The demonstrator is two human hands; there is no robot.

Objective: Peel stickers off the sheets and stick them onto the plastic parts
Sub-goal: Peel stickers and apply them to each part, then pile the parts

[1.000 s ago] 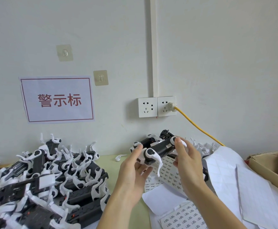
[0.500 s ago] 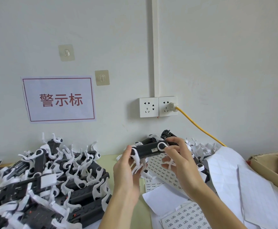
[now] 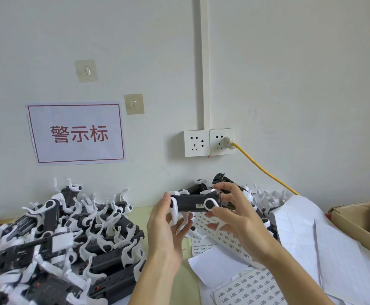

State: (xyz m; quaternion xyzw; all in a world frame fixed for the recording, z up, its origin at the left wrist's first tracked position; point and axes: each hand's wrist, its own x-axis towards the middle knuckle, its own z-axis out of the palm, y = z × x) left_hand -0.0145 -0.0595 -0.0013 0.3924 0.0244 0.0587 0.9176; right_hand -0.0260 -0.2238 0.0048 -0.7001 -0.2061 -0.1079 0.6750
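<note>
I hold a black-and-white plastic part [image 3: 194, 203] level between my hands, above the sticker sheets [image 3: 221, 234]. My left hand [image 3: 165, 230] cups its left end with loosely curled fingers, and my right hand [image 3: 239, 214] pinches its right end, a small sticker [image 3: 199, 205] showing on the part's face. A heap of similar parts [image 3: 65, 236] lies to the left of my left hand.

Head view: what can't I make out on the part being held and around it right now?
- Small sticker on the held plastic part: print too small to read.
- Right end of the part: hidden by the right hand.
- Its white legs: partly behind the left hand.
- Cardboard box: cut off by the right edge.
- Sticker sheets: text too small.
</note>
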